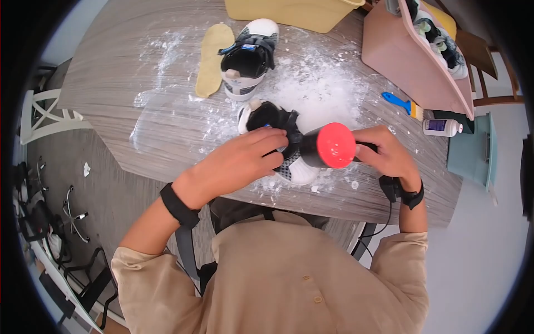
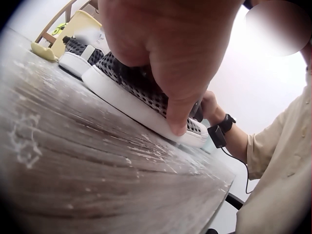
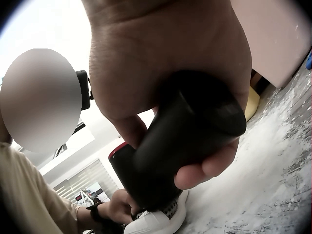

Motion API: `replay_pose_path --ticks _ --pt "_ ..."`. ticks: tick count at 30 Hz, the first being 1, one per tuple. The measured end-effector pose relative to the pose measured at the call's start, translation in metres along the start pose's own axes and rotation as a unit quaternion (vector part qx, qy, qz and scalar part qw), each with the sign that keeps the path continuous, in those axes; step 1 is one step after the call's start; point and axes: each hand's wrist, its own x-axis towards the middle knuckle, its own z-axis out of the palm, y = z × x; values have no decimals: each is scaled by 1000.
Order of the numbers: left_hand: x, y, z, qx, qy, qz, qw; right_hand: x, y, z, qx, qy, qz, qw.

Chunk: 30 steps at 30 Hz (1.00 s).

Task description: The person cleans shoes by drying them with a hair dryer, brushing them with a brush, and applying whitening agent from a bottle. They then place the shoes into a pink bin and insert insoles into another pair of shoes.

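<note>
A black-and-white shoe [image 1: 301, 170] lies on the powder-dusted table near its front edge. My left hand [image 1: 236, 158] holds it, fingers over its upper; in the left wrist view a fingertip presses the mesh side of the shoe [image 2: 131, 100] just above the white sole. My right hand [image 1: 389, 156] grips the black handle [image 3: 190, 126] of a black tool with a round red end [image 1: 336, 146], which hangs over the shoe's right side. The second shoe [image 1: 242, 89] stands behind, beside a yellow insole [image 1: 214, 58]. The tool covers part of the held shoe.
White powder [image 1: 328, 92] is spread behind the held shoe. At the right are a blue-handled brush [image 1: 397, 101], a white bottle [image 1: 439, 127], a teal bin [image 1: 470, 150] and a pink bin [image 1: 400, 61] with shoes in it. A yellow tub [image 1: 295, 12] stands at the back.
</note>
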Motion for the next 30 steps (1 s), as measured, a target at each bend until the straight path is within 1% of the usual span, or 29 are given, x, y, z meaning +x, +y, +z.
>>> replay_pose_path --ticks 2,8,11,14,18,21,26,29,30 --pt "-1 -2 2 2 -1 3 1000 -1 3 3 7 14 -10 1000" --pt "0 -2 3 1 4 11 1000 7 -6 11 14 4 -24 1000" --pt "0 -2 3 -8 -7 7 1000 4 -2 7 22 3 -9 1000" --pt "-1 -2 2 -14 -11 4 1000 -2 8 1 -14 9 -22 1000" --pt "-1 -4 4 -13 -13 8 1000 -3 5 6 18 17 -12 1000" --pt "0 -3 6 0 4 9 1000 0 0 10 44 17 -5 999" --pt "-1 -3 4 -12 -6 6 1000 -9 19 8 40 11 -7 999" --pt "-2 -4 5 -9 -9 4 1000 -20 28 11 133 10 64 989" --pt "-2 -4 6 -7 -8 5 1000 -21 30 11 140 12 65 988"
